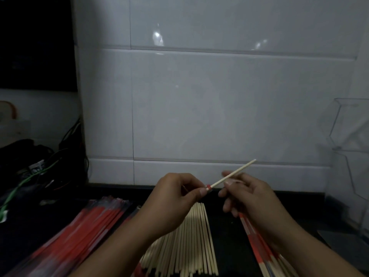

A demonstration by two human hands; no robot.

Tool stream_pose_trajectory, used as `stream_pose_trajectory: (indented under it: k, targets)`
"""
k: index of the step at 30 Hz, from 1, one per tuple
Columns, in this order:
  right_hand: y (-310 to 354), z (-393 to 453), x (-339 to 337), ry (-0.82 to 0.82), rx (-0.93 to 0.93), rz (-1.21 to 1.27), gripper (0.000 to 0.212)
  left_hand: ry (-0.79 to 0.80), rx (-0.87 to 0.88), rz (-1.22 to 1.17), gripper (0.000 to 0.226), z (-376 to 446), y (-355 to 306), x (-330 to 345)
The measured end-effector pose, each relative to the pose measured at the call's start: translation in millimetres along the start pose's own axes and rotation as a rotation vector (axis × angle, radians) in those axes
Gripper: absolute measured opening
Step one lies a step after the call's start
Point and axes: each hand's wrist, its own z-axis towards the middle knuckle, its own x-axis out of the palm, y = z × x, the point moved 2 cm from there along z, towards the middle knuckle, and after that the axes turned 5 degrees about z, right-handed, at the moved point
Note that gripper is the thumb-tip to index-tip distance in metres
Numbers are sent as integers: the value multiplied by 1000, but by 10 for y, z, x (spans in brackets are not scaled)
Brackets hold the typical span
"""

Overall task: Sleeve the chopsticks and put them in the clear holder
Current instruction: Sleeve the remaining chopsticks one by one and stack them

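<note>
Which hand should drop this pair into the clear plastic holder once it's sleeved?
Probably the right hand. It already pinches the pale wooden chopsticks, and the clear plastic holder stands at the far right; the left hand grips the red-printed sleeve's mouth.

A tangle of dark cables [40, 164] lies at left beside the white tiled wall [209, 106].
</note>
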Motion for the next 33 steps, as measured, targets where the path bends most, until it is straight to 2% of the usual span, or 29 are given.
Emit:
stream_pose_trajectory:
  k: [2, 4, 6, 8, 10, 13, 16, 19, 23, 25, 27, 29, 30, 32, 33]
  targets:
    - [38, -6, -26, -143, -107, -29, 46, -21, -10, -4, 7, 3, 9, -13]
    - [98, -11, -100, -255, -198, -10, 57, -33, -17, -20, 7, 1, 17, -25]
    - [112, -16, -130, -228, -220, -19, 50, -28, -21, -27, 7, -5, 13, -26]
    - [82, -37, -53, -111, -205, -86, 42, -20, -21, -25, 8, -10, -3, -24]
    - [48, -77, 50, -38, -186, -92, 51, -25, -20, -33, 8, -9, -19, -29]
    - [42, -99, 59, -144, -230, -47, 69, -37, -18, -55, 9, -4, -25, -48]
    - [56, -77, -27, -201, -224, -40, 69, -34, -27, -72, 10, -10, -25, -51]
    - [41, -70, -20, -128, -189, -85, 56, -27, -26, -51, 8, -15, -35, -50]
    - [61, -155, 146, 164, -196, -163, 47, -18, -39, -112, 11, -15, -41, -72]
    - [70, -194, 236, 248, -159, -96, 54, -42, -70, -257, 14, -22, -65, -112]
    - [43, -164, 243, 181, -119, -53, 64, -93, -129, -456, 17, -23, -96, -190]
    - [-3, -118, 186, 87, -110, -171, 56, -181, -171, -639, 22, 0, -100, -300]
    - [-36, -104, 163, 89, -110, -329, 46, -244, -180, -726, 24, 13, -90, -357]
    - [-128, -121, 152, 236, -81, -733, 35, -385, -192, -855, 24, 33, -61, -430]
    - [-177, -144, 171, 331, -42, -884, 38, -446, -198, -893, 24, 36, -51, -441]
